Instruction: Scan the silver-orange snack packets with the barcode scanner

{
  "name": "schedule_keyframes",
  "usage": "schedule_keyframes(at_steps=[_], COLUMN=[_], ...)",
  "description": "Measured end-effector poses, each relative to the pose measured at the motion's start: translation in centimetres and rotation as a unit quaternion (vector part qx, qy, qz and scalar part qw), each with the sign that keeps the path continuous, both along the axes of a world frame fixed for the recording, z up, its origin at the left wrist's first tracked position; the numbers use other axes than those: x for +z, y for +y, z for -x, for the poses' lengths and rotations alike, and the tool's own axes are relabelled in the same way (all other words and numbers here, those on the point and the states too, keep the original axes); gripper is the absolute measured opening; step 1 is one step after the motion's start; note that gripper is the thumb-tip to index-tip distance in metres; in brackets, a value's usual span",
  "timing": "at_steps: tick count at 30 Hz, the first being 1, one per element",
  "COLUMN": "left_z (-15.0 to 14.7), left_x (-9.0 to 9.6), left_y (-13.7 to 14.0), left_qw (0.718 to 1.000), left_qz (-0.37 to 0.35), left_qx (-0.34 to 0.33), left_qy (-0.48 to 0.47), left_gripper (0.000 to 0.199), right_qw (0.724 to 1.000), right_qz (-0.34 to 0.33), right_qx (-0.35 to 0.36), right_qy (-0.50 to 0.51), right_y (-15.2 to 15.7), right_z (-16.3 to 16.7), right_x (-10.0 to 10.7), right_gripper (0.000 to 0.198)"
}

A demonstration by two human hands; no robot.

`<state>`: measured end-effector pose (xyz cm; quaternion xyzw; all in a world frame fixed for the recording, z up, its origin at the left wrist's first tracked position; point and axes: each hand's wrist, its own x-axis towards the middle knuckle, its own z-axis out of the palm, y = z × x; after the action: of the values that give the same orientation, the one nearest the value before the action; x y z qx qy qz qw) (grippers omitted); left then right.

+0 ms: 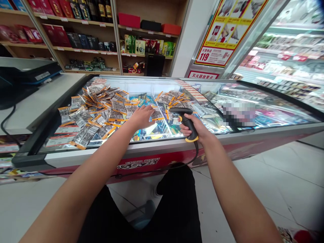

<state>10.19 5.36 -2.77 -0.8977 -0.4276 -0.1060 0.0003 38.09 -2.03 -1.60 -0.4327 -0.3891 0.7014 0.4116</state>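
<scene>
1. Gripping the scanner [192, 127] in the right hand [201, 128], fingers wrapped around the black handle, above the near edge of the freezer [162, 145].
2. Turning the scanner's head leftward, toward the left hand [142, 117], with a gap between.
3. Reaching forward with the left hand, back uppermost, at the right side of the big heap of packets [101, 101]; fingers stretched forward and slightly bent, tips partly hidden. Cannot tell whether pinching a packet or only hovering.
4. Lying on the freezer's glass top: the packets, orange-ended, overlapping untidily at the left, plus a smaller heap [174, 97] just beyond the scanner's head.
5. Trailing from the scanner's handle: a black cable [118, 176], curving down, then left across the freezer's red front.
6. Showing through the glass, below the left hand: colourful packs [159, 130].
7. Standing at the left: a white worktop [15, 119] bearing a black machine [43, 72].
8. Rising behind: shelves [116, 33] with bottles [92, 10] and boxes [129, 20]; farther right, a yellow-and-red poster [215, 33].
</scene>
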Motion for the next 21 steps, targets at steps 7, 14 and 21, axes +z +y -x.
schedule_keyframes(at_steps=[7, 14, 21], left_z=[0.31, 0.20, 0.27], left_x=[-0.19, -0.09, -0.10], left_y=[0.27, 0.19, 0.25], left_qw=[0.999, 0.998, 0.999], left_qz=[0.030, 0.044, 0.041], left_qx=[0.016, 0.020, 0.027], left_qy=[-0.022, -0.026, -0.019], left_gripper=[0.065, 0.067, 0.068], right_qw=[0.999, 0.997, 0.998], right_qz=[0.019, 0.021, 0.028], right_qx=[0.015, 0.052, 0.048], right_qy=[-0.029, -0.047, -0.041], right_y=[-0.02, 0.04, 0.10], right_z=[0.50, 0.23, 0.16], right_x=[0.26, 0.09, -0.05], right_gripper=[0.034, 0.046, 0.048])
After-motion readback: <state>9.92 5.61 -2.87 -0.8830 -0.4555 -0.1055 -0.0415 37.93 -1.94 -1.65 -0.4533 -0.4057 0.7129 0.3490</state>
